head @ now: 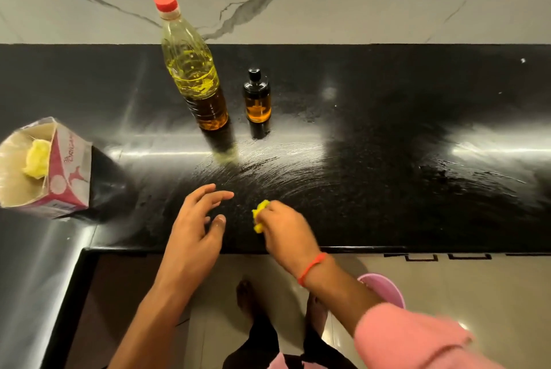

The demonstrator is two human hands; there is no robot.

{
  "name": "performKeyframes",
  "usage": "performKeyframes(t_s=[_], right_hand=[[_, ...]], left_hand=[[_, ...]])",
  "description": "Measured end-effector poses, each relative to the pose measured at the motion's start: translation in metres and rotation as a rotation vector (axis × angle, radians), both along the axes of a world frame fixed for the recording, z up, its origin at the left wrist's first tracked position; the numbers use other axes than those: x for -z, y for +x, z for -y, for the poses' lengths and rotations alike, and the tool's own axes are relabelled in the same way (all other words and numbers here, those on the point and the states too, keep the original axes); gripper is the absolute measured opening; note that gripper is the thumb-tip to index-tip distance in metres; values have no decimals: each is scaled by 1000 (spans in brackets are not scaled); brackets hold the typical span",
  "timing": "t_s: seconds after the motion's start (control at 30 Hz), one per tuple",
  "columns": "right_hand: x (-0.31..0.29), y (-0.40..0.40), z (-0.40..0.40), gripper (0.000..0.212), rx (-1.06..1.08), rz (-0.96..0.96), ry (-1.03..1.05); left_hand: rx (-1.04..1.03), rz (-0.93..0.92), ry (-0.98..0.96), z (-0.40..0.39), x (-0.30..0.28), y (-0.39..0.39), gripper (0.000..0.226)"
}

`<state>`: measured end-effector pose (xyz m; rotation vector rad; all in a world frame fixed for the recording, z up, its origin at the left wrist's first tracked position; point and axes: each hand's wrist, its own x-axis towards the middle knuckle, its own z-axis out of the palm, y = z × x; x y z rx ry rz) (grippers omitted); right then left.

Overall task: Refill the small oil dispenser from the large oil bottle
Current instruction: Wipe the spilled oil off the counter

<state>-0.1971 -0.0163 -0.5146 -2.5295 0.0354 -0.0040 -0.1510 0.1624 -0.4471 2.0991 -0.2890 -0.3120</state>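
While the right hand (281, 227) pinches a crumpled yellow cloth (260, 216) on the smeared black countertop (387, 160), the left hand (196, 219) hovers slack; beyond the fingertips stand the red-capped clear plastic oil bottle (190, 70) and small capped amber dispenser (257, 97) (partly filled), so only wiping seems left.

Most of the yellow cloth (260, 216) is hidden under the curled fingers (269, 215) of the right hand (283, 233), so its shape cannot be made out. The pink sleeve (414, 339) is smeared by motion blur and cut by the bottom edge. The carton (44, 169) is cropped at the left edge, and its print is only partly readable. The pink bowl (387, 288) on the floor is partly covered by the right forearm. The black surface (387, 130) is cut off at the right edge
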Motion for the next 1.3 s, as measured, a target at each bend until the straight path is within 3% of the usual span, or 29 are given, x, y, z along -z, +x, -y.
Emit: performKeyframes(t_s=[0.13, 0.3, 0.47, 0.63, 0.83, 1.07, 1.3], right_hand=[[-11, 45, -5, 20, -124, -60, -131], [-16, 65, 82, 27, 83, -81, -259], [-8, 11, 188, 19, 384, -31, -322], [-3, -80, 238, 21, 620, -32, -356], [0, -168, 239, 20, 793, -28, -284], [28, -211, 173, 22, 604, -110, -126], [54, -250, 158, 16, 746, -170, -53]], left_hand=[[4, 4, -4, 0, 0, 0, 51], [16, -28, -7, 0, 1, -4, 49], [22, -36, -14, 4, 2, -2, 49], [43, -32, -13, 11, 3, 0, 48], [79, -49, -39, 22, 2, -1, 49], [109, -36, -34, 28, 6, -3, 48], [133, -32, -19, 27, 5, -2, 45]])
